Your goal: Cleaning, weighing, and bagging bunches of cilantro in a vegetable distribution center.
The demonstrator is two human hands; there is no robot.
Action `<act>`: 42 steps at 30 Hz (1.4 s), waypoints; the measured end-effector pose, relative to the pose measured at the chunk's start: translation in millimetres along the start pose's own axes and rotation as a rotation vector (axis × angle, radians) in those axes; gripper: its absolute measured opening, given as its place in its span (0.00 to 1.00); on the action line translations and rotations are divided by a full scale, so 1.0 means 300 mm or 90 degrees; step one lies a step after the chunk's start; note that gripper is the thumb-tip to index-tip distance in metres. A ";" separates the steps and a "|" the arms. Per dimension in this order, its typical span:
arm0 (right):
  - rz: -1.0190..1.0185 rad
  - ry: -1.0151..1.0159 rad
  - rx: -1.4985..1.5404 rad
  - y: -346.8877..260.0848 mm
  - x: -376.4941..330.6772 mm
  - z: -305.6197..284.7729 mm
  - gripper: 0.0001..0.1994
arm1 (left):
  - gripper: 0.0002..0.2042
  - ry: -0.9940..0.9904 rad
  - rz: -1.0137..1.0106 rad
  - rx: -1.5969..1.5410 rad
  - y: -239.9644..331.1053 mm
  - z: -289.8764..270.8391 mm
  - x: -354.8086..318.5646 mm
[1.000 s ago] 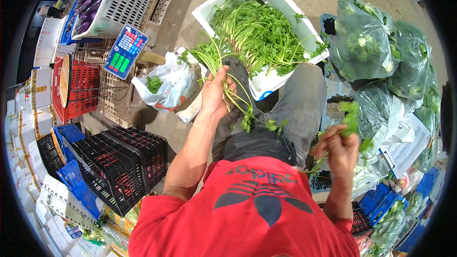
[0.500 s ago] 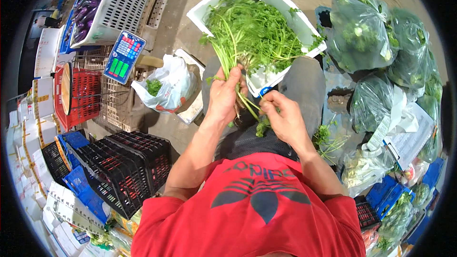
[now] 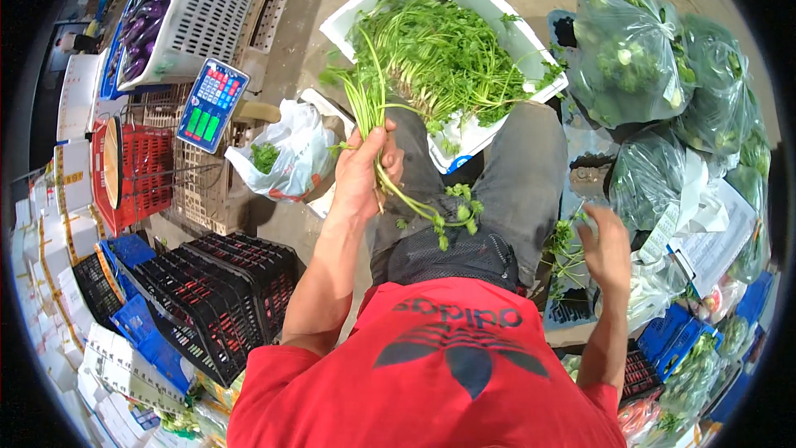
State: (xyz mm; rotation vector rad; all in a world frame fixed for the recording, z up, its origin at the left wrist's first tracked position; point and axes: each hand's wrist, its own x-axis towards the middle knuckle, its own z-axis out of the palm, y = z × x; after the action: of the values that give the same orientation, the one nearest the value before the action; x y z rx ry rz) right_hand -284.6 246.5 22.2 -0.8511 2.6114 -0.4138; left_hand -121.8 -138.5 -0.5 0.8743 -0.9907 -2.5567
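Note:
My left hand (image 3: 365,172) is closed round the stems of a small bunch of coriander (image 3: 362,104), in front of my left knee. One leafy stalk of it bends down toward my lap. My right hand (image 3: 605,247) is out at my right side, its fingers apart and nothing seen in them. Close beside it lie loose coriander sprigs (image 3: 564,242) on a grey surface. Beyond my knees stands a white foam box (image 3: 348,21), with a heap of coriander (image 3: 452,54) inside, roots partly showing.
At left are a scale display (image 3: 212,105), a white plastic bag (image 3: 292,149) with greens, a red basket (image 3: 148,168), black crates (image 3: 220,294) and a white crate of eggplants (image 3: 211,8). Bagged vegetables (image 3: 626,54) and a clipboard (image 3: 717,236) stand at right.
My right hand has left the bunch and moved right and nearer, to the loose sprigs. My left hand has shifted a little left and nearer, still gripping the coriander.

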 end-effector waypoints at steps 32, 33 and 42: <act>-0.142 -0.365 1.393 -0.560 0.388 0.367 0.13 | 0.09 -0.137 -0.172 0.501 -0.174 -0.068 -0.253; -0.143 -0.376 1.397 -0.555 0.387 0.365 0.13 | 0.09 -0.135 -0.160 0.536 -0.173 -0.067 -0.253; -0.108 -0.427 1.220 -0.484 0.385 0.434 0.41 | 0.13 -0.037 -0.174 0.274 -0.103 -0.003 -0.193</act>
State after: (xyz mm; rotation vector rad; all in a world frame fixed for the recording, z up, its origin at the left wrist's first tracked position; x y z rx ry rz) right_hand -243.3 42.5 -67.1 -0.2796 0.6896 -1.7395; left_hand -76.6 -91.1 3.5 1.1161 -1.5762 -2.6429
